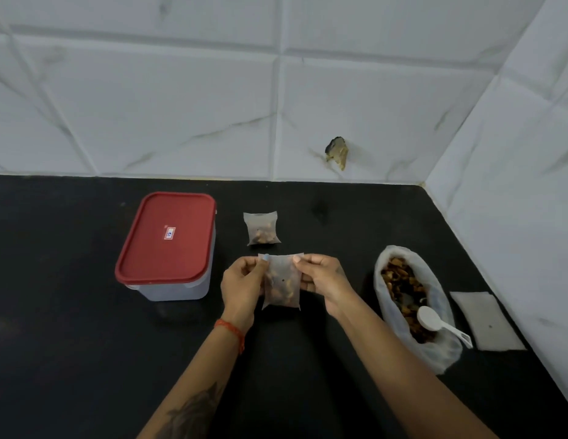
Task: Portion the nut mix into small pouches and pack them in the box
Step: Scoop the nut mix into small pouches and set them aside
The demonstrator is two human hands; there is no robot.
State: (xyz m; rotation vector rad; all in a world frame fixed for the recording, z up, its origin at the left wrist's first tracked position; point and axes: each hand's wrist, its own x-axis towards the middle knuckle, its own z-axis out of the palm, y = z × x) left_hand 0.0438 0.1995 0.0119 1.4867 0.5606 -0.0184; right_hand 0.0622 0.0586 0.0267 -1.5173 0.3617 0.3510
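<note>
Pinching upright pouch [282, 282] top corners: left hand [241, 285], right hand [324, 282]; mouth up.

One view only here, the head camera, looking forward and steeply down from above the near edge of the black countertop [70, 359]. It faces the tiled back wall [181, 106], which fills the upper part of the picture, and the side wall [514, 185] comes in at the right, so the counter's far right corner sits in frame. The wide lens bends the tile lines near the edges. Both forearms rise from the bottom edge, and the left hand [241, 286] and right hand [324, 280] meet near the middle of the picture, close under the camera. No second view shares the scene.
</note>
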